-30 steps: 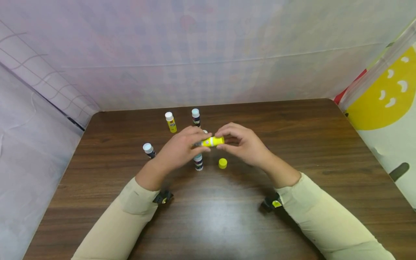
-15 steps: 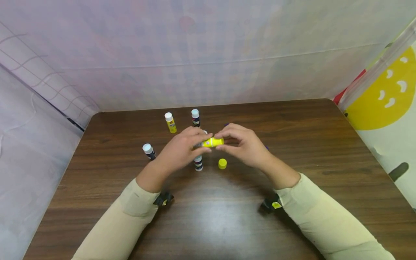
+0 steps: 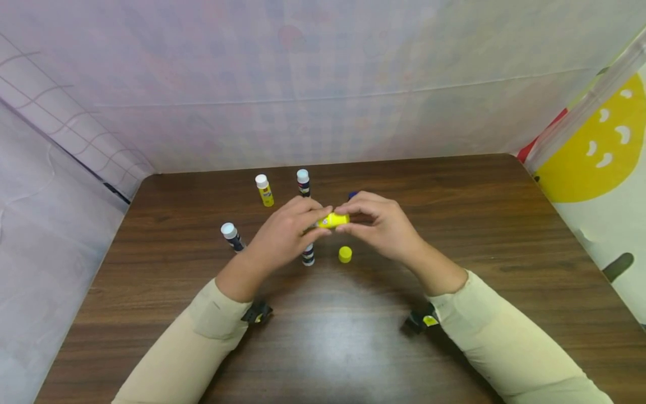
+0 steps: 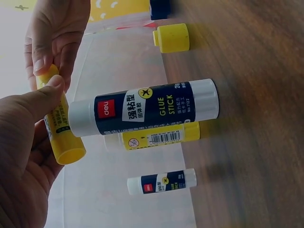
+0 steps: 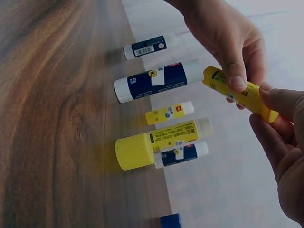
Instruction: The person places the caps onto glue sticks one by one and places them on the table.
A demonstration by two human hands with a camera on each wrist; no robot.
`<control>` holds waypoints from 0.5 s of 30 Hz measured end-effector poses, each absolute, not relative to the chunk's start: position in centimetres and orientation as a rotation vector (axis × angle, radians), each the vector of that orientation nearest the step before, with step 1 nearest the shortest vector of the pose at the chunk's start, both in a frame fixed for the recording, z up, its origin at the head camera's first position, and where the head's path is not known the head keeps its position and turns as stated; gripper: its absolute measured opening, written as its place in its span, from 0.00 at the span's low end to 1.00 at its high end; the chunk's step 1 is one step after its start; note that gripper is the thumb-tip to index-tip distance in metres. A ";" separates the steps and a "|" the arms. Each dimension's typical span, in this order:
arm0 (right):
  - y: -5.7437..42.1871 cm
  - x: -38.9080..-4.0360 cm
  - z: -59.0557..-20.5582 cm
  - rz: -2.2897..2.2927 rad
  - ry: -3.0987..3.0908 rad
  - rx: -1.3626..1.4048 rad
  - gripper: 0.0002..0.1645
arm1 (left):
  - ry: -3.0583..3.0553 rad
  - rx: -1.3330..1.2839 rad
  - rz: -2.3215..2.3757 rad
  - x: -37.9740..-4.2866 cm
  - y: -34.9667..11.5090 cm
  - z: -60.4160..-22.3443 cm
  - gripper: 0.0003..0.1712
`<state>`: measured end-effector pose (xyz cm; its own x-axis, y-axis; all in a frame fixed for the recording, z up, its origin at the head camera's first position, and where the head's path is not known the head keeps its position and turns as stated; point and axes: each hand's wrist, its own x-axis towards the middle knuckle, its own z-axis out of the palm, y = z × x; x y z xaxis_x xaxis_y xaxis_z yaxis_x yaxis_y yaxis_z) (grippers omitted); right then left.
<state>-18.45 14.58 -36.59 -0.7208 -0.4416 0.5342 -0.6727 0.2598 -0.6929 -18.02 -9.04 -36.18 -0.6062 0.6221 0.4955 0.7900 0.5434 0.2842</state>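
A yellow glue stick [image 3: 331, 220] is held level above the table between both hands. My left hand [image 3: 285, 231] grips its barrel between thumb and fingers, and its left end is hidden behind them in the head view. At the other end, my right hand [image 3: 382, 225] pinches the yellow tube with thumb and fingertips. In the left wrist view the glue stick [image 4: 69, 142] shows a round, rimmed end. Below the hands a loose yellow cap [image 3: 345, 255] sits on the table. Close beside it stands a navy glue stick [image 3: 308, 256], partly covered by my left hand.
Upright behind are a white-capped yellow glue stick [image 3: 265, 192] and a navy one [image 3: 303, 183]. Another navy glue stick [image 3: 232, 237] stands left, near my left wrist. A second yellow glue stick [image 5: 175, 135] shows behind the cap. A blue object [image 3: 353, 195] is half hidden behind my right hand.
My left hand has shifted slightly right along the glue stick, covering more of its label. The right hand keeps its place at the end. More of the blue object shows behind it.
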 end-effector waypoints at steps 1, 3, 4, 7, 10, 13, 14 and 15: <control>14.6 -18.4 -36.6 1.450 -2.303 1.032 0.16 | -2.442 -1.166 -0.698 -18.0 -9.0 -36.2 0.27; 14.6 -18.4 -36.5 1.461 -2.313 1.022 0.16 | -2.429 -1.169 -0.701 -18.0 -9.0 -36.1 0.27; 14.6 -18.4 -36.5 1.463 -2.320 1.017 0.15 | -2.425 -1.169 -0.701 -18.0 -9.0 -36.2 0.27; 14.6 -18.4 -36.4 1.447 -2.333 1.018 0.15 | -2.421 -1.171 -0.703 -18.0 -9.0 -36.2 0.26; 14.7 -18.4 -36.2 1.412 -2.331 1.026 0.16 | -2.427 -1.173 -0.702 -18.0 -9.0 -36.1 0.27; 14.7 -18.4 -36.1 1.407 -2.327 1.033 0.16 | -2.436 -1.174 -0.705 -17.9 -9.1 -36.1 0.27; 14.7 -18.4 -36.1 1.413 -2.327 1.035 0.16 | -2.440 -1.174 -0.705 -17.9 -9.1 -36.1 0.27; 14.7 -18.4 -36.2 1.423 -2.328 1.037 0.16 | -2.444 -1.173 -0.707 -17.9 -9.1 -36.1 0.27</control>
<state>-18.36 14.72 -36.16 -0.7261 -0.4519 0.5182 -0.6673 0.2816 -0.6895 -17.94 -9.06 -36.12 -0.6018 0.6257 0.4964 0.7940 0.5355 0.2877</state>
